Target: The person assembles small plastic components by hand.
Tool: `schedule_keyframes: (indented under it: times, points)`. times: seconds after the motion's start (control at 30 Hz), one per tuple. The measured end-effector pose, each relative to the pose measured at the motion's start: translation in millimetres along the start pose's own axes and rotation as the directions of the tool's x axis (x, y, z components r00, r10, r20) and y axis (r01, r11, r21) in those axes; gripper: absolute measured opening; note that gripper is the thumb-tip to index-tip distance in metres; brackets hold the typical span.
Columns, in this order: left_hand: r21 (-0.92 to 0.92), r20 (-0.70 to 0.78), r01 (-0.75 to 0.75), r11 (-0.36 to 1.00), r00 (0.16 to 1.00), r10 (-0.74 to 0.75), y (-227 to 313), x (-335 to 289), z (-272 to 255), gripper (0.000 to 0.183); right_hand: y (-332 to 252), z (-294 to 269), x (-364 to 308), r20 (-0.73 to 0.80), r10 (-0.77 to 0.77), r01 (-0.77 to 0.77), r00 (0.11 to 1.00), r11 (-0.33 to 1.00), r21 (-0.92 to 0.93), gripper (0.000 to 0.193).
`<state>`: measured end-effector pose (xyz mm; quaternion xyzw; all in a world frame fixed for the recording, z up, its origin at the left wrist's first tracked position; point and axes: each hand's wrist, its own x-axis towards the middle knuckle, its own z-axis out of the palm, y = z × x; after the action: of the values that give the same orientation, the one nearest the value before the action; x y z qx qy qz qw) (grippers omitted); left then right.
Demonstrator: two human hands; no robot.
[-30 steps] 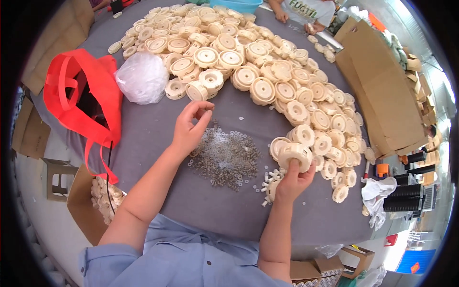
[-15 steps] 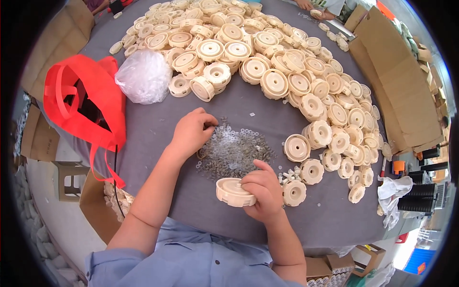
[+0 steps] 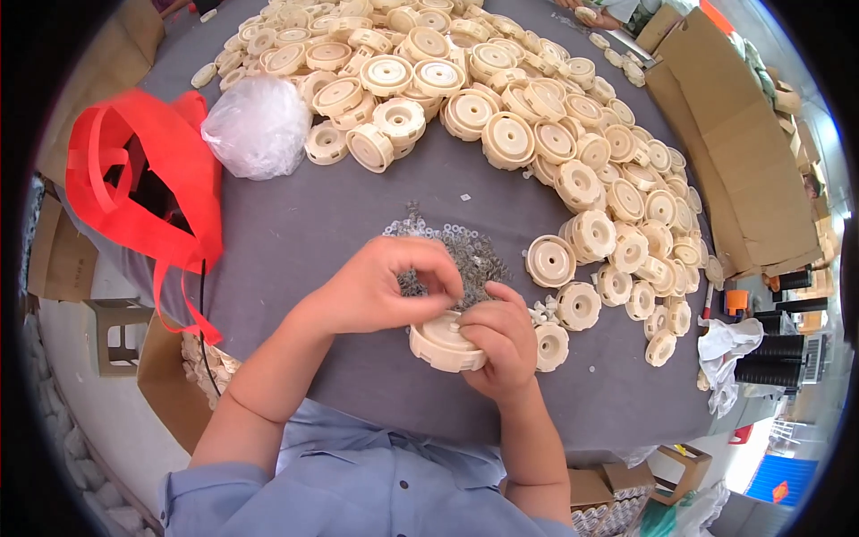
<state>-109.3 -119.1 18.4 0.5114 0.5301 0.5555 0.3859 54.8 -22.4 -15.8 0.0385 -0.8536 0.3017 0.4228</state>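
Note:
My right hand (image 3: 503, 347) grips a round cream plastic cap-like part (image 3: 440, 345) by its right side, flat face up, just above the table. My left hand (image 3: 371, 285) is over the left edge of this part. Its thumb and fingertips come together close to the part's middle; anything between them is too small to make out. Behind both hands lies a heap of small springs (image 3: 481, 258) with white washers (image 3: 400, 230) among them, partly hidden by my left hand. Several small white plastic pieces (image 3: 542, 312) sit beside my right hand.
A large pile of similar cream parts (image 3: 507, 140) curves across the back and right of the grey-covered table (image 3: 349, 394). At left are a red bag (image 3: 192, 219) and a clear plastic bag (image 3: 257, 130). Cardboard (image 3: 734, 143) stands at right. Another person's hand (image 3: 601, 18) shows far off.
My left hand has moved from the small-parts heap, right and toward me, to the cream part. My right hand still holds that part, at nearly the same spot. The whole view has shifted slightly.

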Motion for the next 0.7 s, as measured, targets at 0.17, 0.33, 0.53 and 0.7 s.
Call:
schedule_keyframes:
  times: [0.17, 0.33, 0.53, 0.7]
  points:
    - [-0.034, 0.109, 0.071, 0.997, 0.992, -0.067, -0.2, -0.6, -4.0, 0.006, 1.0, 1.0, 1.8, 0.002, -0.022, 0.022, 1.000, 0.999, -0.049, 0.027]
    - [-0.042, 0.099, -0.001, 0.999, 0.995, 0.005, -4.8, -0.5, -4.2, 0.007, 1.8, 2.2, -0.2, -0.023, 0.003, -0.003, 1.000, 0.999, -0.035, 0.029]
    - [-0.072, 0.147, -0.027, 0.997, 0.988, 0.037, -5.2, 0.3, -7.7, 0.008, 2.5, 2.5, -1.2, -0.050, 0.048, -0.047, 0.998, 0.999, 0.024, 0.032]
    - [-0.059, 0.135, -0.033, 0.998, 0.990, 0.041, -5.8, -0.1, -6.9, 0.009, 2.1, 2.0, 0.3, -0.043, 0.065, -0.066, 0.997, 0.998, -0.002, 0.031]
